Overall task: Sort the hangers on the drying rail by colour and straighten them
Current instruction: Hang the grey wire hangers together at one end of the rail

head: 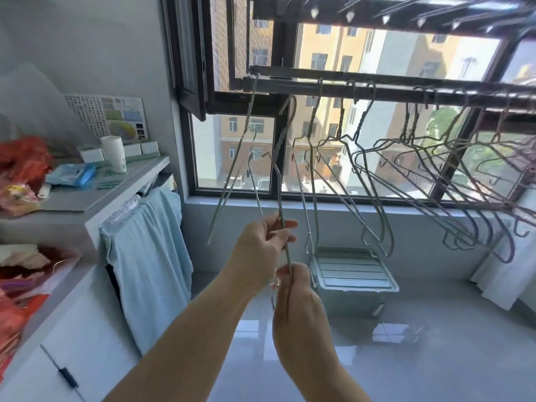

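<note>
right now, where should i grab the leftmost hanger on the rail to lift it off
Take the leftmost hanger by its straight neck just under the hook, fingers coming from the left. That side is free, while the held hanger, in the left hand and right hand, sits close on its right. It hangs tilted, so the neck probably best steers the hook off the rail.

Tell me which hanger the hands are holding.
The silver wire hanger near the left end: the left hand grips its middle, the right hand its lower end. The other hangers hang untouched on the drying rail.
</note>
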{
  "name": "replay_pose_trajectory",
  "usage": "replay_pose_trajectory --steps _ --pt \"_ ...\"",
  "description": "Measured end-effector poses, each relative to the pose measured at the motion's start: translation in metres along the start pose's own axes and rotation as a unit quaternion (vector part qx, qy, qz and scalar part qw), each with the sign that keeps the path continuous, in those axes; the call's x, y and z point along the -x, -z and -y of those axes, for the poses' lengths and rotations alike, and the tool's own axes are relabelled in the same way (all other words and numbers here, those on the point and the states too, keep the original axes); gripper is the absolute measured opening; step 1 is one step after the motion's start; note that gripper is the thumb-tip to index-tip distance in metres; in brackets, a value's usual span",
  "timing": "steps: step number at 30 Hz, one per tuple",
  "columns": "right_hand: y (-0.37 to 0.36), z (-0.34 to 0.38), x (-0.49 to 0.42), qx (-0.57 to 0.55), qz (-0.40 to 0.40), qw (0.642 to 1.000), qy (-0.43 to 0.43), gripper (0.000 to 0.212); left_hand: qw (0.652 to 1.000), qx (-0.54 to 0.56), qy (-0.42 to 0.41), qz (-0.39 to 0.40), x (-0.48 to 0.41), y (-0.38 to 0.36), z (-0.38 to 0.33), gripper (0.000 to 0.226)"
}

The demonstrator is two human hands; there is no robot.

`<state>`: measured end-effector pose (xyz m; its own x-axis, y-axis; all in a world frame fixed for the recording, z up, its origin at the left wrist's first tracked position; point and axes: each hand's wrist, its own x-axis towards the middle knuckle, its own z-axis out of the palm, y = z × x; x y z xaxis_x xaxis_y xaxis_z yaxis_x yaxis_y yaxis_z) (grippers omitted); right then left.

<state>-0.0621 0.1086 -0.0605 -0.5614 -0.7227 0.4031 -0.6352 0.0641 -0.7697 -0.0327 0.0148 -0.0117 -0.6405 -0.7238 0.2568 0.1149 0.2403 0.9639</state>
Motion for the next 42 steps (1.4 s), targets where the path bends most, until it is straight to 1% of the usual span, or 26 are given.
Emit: replay_pose_trajectory --steps 2,4,8,11,15,17,18,19,21,27,29,31,32,34,36,38,40,41,42 --pt "0.008 0.009 -0.014 0.036 -0.007 0.999 0.002 0.01 0.999 -0.026 -0.023 0.019 -0.007 0.002 -0.009 0.027" --pt "0.015 0.019 -0.027 0.073 -0.005 0.997 -0.017 0.009 0.998 -0.041 -0.041 0.031 -0.014 0.003 -0.017 0.027" --pt "0.02 0.032 -0.046 0.122 -0.019 0.992 -0.028 0.017 0.996 -0.063 -0.051 0.025 -0.029 0.002 -0.028 0.02" --pt "0.021 0.035 -0.055 0.153 -0.033 0.987 -0.027 0.024 0.997 -0.049 -0.058 0.012 -0.036 0.001 -0.034 0.015" --pt "0.023 0.036 -0.065 0.171 -0.059 0.983 -0.008 0.031 0.997 -0.015 -0.069 0.014 -0.043 -0.001 -0.041 0.019" --pt "0.023 0.037 -0.072 0.179 -0.057 0.982 -0.016 0.032 0.997 -0.028 -0.07 0.009 -0.048 -0.002 -0.043 0.016" --pt "0.024 0.037 -0.075 0.184 -0.056 0.981 -0.022 0.031 0.997 -0.033 -0.069 0.005 -0.05 -0.002 -0.043 0.021" --pt "0.024 0.036 -0.079 0.19 -0.054 0.98 -0.027 0.031 0.997 -0.034 -0.064 0.004 -0.052 -0.003 -0.042 0.028" --pt "0.023 0.034 -0.083 0.203 -0.048 0.977 -0.034 0.031 0.998 -0.024 -0.049 0.008 -0.056 -0.004 -0.039 0.033" --pt "0.019 0.026 -0.081 0.213 -0.02 0.976 -0.043 0.031 1.0 -0.017 -0.021 0.007 -0.062 -0.006 -0.022 0.027" --pt "0.019 0.025 -0.08 0.212 0.004 0.977 -0.035 0.033 1.0 -0.012 -0.006 0.01 -0.063 -0.005 -0.018 0.022" --pt "0.021 0.024 -0.078 0.22 0.034 0.975 -0.026 0.038 1.0 -0.008 0.005 0.008 -0.063 -0.005 -0.013 0.02" --pt "0.023 0.024 -0.077 0.227 0.05 0.972 -0.021 0.041 1.0 -0.007 0.008 0.005 -0.063 -0.005 -0.011 0.024" --pt "0.028 0.024 -0.076 0.244 0.073 0.967 -0.012 0.043 1.0 -0.003 0.012 0.003 -0.062 -0.006 -0.009 0.041" --pt "0.036 0.025 -0.074 0.258 0.078 0.963 0.003 0.041 1.0 -0.011 0.011 -0.001 -0.06 -0.006 -0.008 0.045" --pt "0.047 0.027 -0.073 0.249 0.042 0.967 0.015 0.035 0.999 -0.032 0.003 -0.018 -0.059 -0.006 -0.007 0.045" --pt "0.058 0.025 -0.075 0.223 -0.033 0.974 0.018 0.032 0.998 -0.048 -0.005 -0.029 -0.055 -0.006 -0.005 0.05" --pt "0.062 0.023 -0.078 0.212 -0.062 0.975 0.016 0.036 0.998 -0.062 -0.009 -0.03 -0.053 -0.007 -0.003 0.054" --pt "0.065 0.019 -0.083 0.2 -0.075 0.977 0.006 0.041 0.996 -0.081 -0.012 -0.031 -0.051 -0.008 -0.002 0.058"
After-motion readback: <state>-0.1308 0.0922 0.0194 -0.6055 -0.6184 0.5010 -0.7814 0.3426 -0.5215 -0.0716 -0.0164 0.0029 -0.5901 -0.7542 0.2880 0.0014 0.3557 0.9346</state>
